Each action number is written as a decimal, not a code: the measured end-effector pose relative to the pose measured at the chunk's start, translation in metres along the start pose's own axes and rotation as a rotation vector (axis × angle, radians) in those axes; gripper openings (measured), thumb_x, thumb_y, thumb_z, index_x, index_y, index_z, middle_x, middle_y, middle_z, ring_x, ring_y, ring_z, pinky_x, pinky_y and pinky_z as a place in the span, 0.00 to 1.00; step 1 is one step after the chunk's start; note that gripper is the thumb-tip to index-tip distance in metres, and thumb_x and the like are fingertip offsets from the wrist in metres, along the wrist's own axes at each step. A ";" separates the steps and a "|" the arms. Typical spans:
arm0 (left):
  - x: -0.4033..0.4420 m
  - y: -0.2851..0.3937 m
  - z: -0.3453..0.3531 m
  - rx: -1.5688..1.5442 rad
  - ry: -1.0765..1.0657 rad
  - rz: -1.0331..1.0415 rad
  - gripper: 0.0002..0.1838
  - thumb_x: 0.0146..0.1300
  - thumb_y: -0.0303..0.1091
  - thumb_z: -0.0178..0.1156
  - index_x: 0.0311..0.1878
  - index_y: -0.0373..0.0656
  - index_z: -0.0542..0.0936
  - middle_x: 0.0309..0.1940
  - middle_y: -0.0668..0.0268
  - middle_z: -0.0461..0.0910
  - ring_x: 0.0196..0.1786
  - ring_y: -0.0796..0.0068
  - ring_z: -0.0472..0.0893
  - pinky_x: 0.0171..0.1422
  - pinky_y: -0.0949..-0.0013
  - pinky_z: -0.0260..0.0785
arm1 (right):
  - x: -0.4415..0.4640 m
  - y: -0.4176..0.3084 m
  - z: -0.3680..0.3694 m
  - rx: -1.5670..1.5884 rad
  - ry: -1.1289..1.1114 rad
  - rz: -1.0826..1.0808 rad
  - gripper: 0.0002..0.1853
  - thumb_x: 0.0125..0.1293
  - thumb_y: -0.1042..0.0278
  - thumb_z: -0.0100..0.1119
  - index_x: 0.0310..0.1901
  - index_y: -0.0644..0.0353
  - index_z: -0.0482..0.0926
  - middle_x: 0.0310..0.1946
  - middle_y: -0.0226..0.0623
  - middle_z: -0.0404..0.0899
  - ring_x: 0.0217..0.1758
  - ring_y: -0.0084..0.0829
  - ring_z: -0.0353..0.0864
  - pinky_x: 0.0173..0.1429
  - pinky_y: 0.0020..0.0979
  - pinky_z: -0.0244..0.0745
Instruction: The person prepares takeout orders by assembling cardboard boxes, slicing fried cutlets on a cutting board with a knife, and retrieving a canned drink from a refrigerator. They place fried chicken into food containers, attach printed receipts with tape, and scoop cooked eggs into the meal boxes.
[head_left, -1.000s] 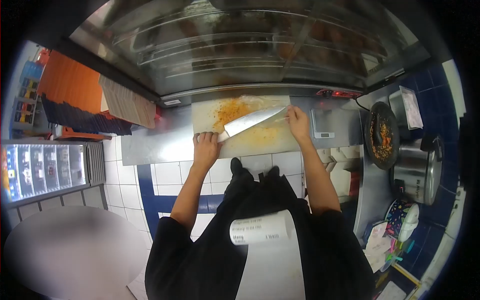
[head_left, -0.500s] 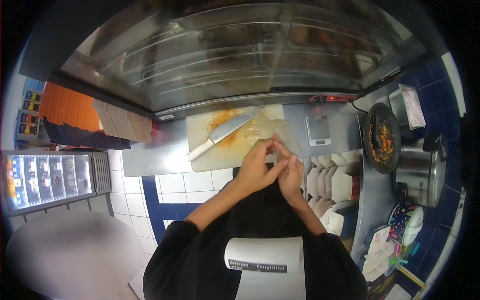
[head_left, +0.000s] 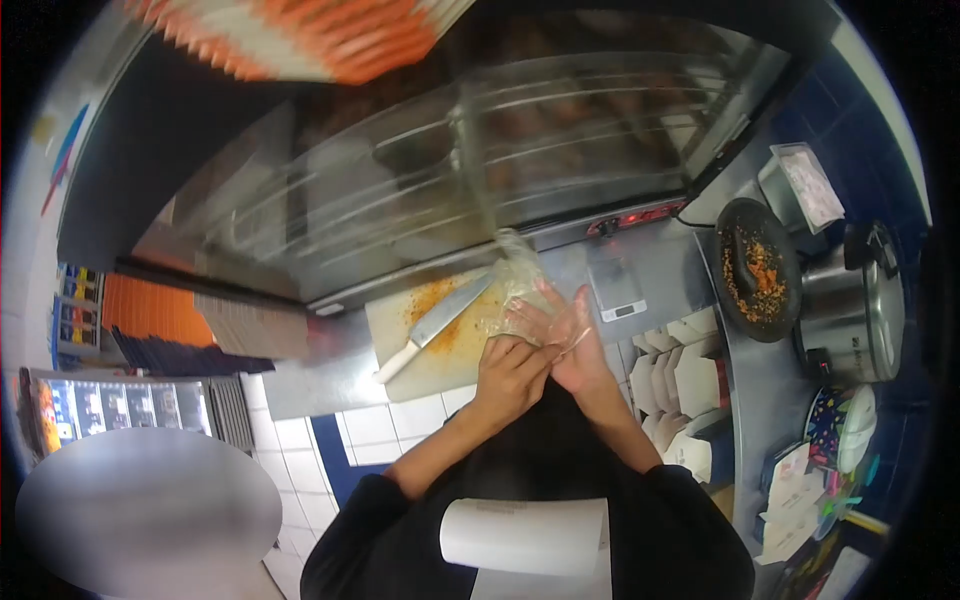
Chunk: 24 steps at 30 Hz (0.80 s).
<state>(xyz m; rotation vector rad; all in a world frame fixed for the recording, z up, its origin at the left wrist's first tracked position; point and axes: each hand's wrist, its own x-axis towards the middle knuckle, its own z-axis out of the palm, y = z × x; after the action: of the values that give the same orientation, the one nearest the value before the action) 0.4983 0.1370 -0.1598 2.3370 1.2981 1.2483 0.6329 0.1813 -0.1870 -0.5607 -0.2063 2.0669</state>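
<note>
Fingers closed, my left hand (head_left: 513,378) pinches the edge of a clear plastic glove (head_left: 572,345) at the wrist of my right hand. My right hand (head_left: 578,350) has its palm up and its fingers spread inside the thin plastic. Behind them, a crumpled clear plastic piece (head_left: 520,262) lies at the right end of the cutting board (head_left: 392,322). The large knife (head_left: 432,326) rests untouched on the board, its white handle toward the front left. Orange crumbs (head_left: 425,297) are scattered around the blade.
A digital scale (head_left: 613,285) is right of the board. Farther right are a stone mortar (head_left: 757,270) with chopped food, a metal pot (head_left: 850,318) and a metal container (head_left: 800,188). Folded boxes (head_left: 680,380) sit below the counter. A glass display cabinet (head_left: 400,190) stands behind.
My left hand let go of the knife, which now lies on the board. Both hands came together, and my right hand has opened out inside the plastic. The view has tilted.
</note>
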 end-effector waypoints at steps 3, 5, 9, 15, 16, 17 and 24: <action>0.014 0.004 0.009 -0.068 -0.002 -0.020 0.08 0.54 0.26 0.71 0.39 0.45 0.87 0.35 0.67 0.83 0.40 0.64 0.78 0.49 0.63 0.68 | 0.009 -0.009 0.004 -0.108 0.223 -0.097 0.45 0.68 0.21 0.40 0.78 0.43 0.57 0.68 0.52 0.69 0.69 0.53 0.70 0.69 0.55 0.70; 0.022 0.003 0.019 -0.224 -0.098 -0.074 0.06 0.56 0.25 0.70 0.38 0.43 0.86 0.36 0.65 0.84 0.42 0.62 0.79 0.51 0.62 0.69 | 0.007 -0.024 -0.009 0.154 0.010 -0.027 0.47 0.65 0.17 0.38 0.79 0.36 0.55 0.74 0.53 0.61 0.75 0.59 0.62 0.71 0.62 0.64; 0.041 0.022 0.027 -0.331 -0.198 -0.068 0.04 0.58 0.25 0.69 0.37 0.42 0.86 0.36 0.63 0.85 0.44 0.60 0.79 0.53 0.62 0.70 | 0.007 -0.053 -0.009 0.293 -0.079 -0.075 0.46 0.68 0.19 0.39 0.81 0.34 0.50 0.81 0.51 0.47 0.81 0.58 0.49 0.74 0.61 0.59; 0.036 0.009 0.042 -0.448 -0.187 -0.174 0.03 0.65 0.27 0.64 0.39 0.39 0.85 0.38 0.58 0.86 0.44 0.55 0.80 0.54 0.59 0.71 | 0.038 -0.181 -0.010 -0.639 0.419 -0.966 0.41 0.74 0.36 0.52 0.79 0.52 0.57 0.78 0.44 0.58 0.80 0.48 0.58 0.77 0.48 0.60; 0.031 -0.004 0.034 -0.320 -0.124 -0.226 0.04 0.65 0.27 0.63 0.40 0.39 0.84 0.39 0.57 0.85 0.44 0.54 0.80 0.55 0.58 0.71 | 0.041 -0.211 -0.002 -0.820 0.569 -1.215 0.35 0.75 0.45 0.57 0.73 0.61 0.67 0.71 0.42 0.71 0.74 0.43 0.70 0.75 0.38 0.64; 0.023 -0.019 0.022 -0.191 -0.062 -0.283 0.05 0.66 0.27 0.62 0.41 0.39 0.84 0.40 0.55 0.85 0.45 0.53 0.80 0.55 0.56 0.70 | 0.051 -0.244 -0.005 -1.055 0.760 -1.424 0.30 0.74 0.49 0.59 0.69 0.62 0.72 0.65 0.43 0.77 0.69 0.38 0.75 0.72 0.35 0.68; -0.136 -0.157 -0.054 0.828 -0.173 -0.684 0.23 0.60 0.33 0.62 0.60 0.42 0.79 0.57 0.51 0.80 0.59 0.47 0.77 0.64 0.45 0.67 | 0.078 -0.300 -0.012 -1.058 0.817 -1.355 0.25 0.66 0.58 0.66 0.58 0.67 0.79 0.50 0.51 0.85 0.55 0.42 0.84 0.63 0.38 0.75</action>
<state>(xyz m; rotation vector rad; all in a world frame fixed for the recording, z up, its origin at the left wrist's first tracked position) 0.3262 0.1143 -0.2863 1.9697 2.5723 0.2996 0.8333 0.4066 -0.1136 -1.3292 -0.8904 0.2161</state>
